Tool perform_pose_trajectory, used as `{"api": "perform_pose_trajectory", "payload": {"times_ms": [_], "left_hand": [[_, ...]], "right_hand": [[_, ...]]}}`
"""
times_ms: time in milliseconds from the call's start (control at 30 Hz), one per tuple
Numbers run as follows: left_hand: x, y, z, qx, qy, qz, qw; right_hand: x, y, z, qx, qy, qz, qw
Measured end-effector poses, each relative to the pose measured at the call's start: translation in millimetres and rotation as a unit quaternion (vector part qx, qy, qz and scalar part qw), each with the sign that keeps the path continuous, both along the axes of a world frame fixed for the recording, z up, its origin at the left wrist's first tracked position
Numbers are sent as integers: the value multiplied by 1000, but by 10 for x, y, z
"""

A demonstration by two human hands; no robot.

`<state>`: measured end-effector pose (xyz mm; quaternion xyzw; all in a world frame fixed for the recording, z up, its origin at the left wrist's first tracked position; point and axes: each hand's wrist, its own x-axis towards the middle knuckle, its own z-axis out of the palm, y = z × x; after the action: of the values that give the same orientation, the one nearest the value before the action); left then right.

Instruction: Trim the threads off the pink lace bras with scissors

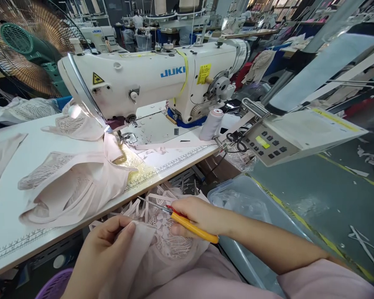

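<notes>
My left hand (pixel 110 245) pinches the edge of a pale pink bra (pixel 174 245) between thumb and fingers, in front of the table edge. The bra has a lace cup and hangs over the lap. Closed around yellow-handled scissors (pixel 195 227), my right hand (pixel 195 214) is just to the right of the left hand. The scissors' thin blades point left, above the bra, and seem slightly apart. Another pale pink bra (pixel 77 187) lies on the white sewing table (pixel 6 232), one end near the needle of the sewing machine (pixel 143 79).
A thread cone (pixel 211 124) stands beside the machine. A control box (pixel 296 137) juts out at the right, above a clear plastic bin (pixel 233 182). Behind on the left is a large fan (pixel 21 41). At lower left sits a purple basket (pixel 54 284). Fabric scraps hang below the table edge.
</notes>
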<state>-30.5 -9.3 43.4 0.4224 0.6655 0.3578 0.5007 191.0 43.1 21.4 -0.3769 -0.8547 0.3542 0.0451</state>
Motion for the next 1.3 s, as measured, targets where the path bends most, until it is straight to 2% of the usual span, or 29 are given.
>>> {"api": "perform_pose_trajectory", "payload": {"times_ms": [133, 267, 400, 567, 800, 900, 967, 1067, 1133, 1300], "left_hand": [[-9, -9, 30, 11, -26, 11, 1000], [-43, -15, -9, 23, -41, 6, 999], [-72, -14, -40, 12, -68, 22, 997], [-77, 10, -39, 43, -46, 14, 998], [-54, 15, -26, 32, -61, 27, 997], [-42, 14, -17, 33, -53, 28, 998], [-37, 14, -23, 34, -40, 25, 998], [-35, 7, -61, 39, -8, 7, 999], [-34, -6, -96, 46, 9, -2, 999], [-54, -50, -153, 80, -1, -5, 997]], "right_hand": [[-40, -2, 7, 6, -15, 41, 999], [-101, -13, -57, -6, -36, 58, 998], [-125, -37, -73, 4, -60, 67, 996], [-140, -79, -4, 9, -85, 73, 994], [-130, -89, -6, -14, -89, 69, 994], [-115, -97, -68, -11, -48, 24, 998], [-130, -114, -101, -3, 23, -27, 999], [-218, -150, -100, 3, 169, -96, 981], [-308, -173, -62, -6, 227, -110, 968], [-515, -204, 62, -42, 209, -102, 972]]}}
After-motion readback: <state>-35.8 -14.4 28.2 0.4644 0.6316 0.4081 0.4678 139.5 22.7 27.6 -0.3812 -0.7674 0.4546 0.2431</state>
